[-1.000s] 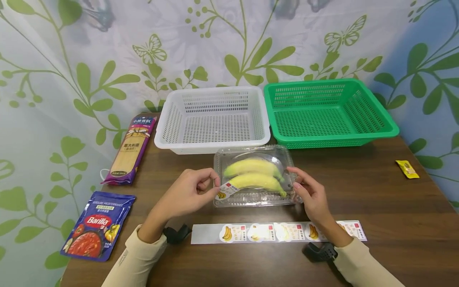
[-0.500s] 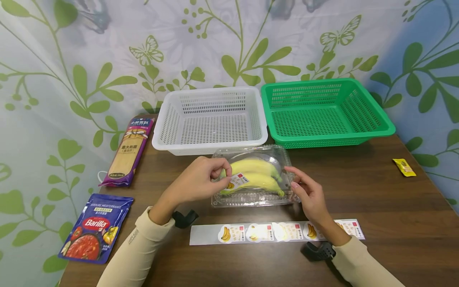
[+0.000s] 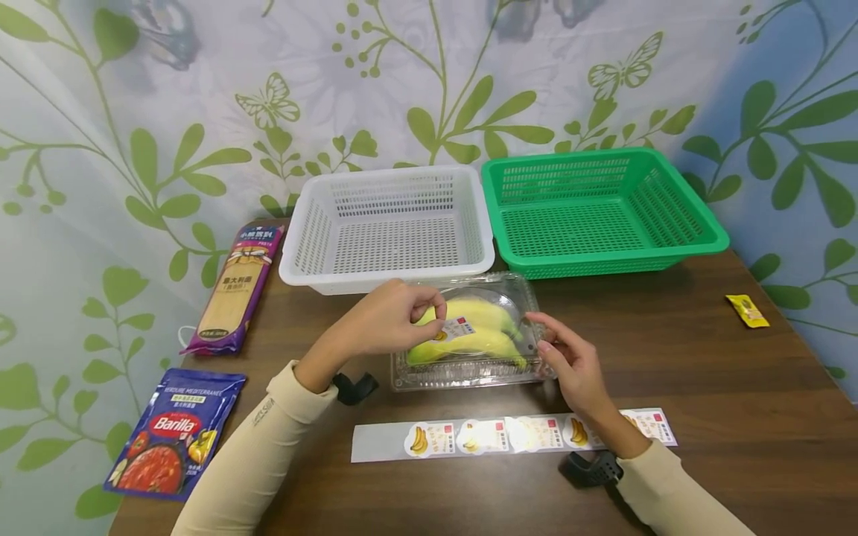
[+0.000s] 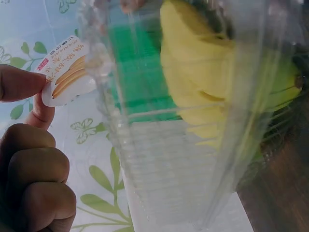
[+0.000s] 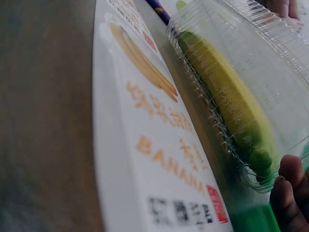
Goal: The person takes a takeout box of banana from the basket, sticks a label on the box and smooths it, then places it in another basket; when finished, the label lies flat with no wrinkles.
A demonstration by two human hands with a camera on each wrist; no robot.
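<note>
A clear plastic clamshell box [image 3: 462, 378] with bananas [image 3: 485, 344] inside stands in front of the baskets in the head view. My left hand [image 3: 382, 316] pinches a white banana sticker [image 4: 72, 72] between thumb and index finger by one edge, its other fingers curled. In the head view the sticker overlaps the box's lid; the left wrist view shows it raised above the lid. At the box's right end my right hand [image 3: 575, 365] holds the corner, index finger on the upper side and thumb lower at the front. Its fingertips also show at the corner in the right wrist view.
A strip of banana stickers [image 3: 429, 439] lies in front of the box, partly under my right forearm. Behind are a white basket [image 3: 389, 281] and a green basket [image 3: 610, 264]. At left lie a pasta pack [image 3: 234, 290] and a sauce pouch [image 3: 176, 432]; a yellow packet [image 3: 747, 310] lies right.
My left hand has carried the sticker rightward and farther in, from the box's front left corner to over the middle of the lid. My right hand stays at the right corner.
</note>
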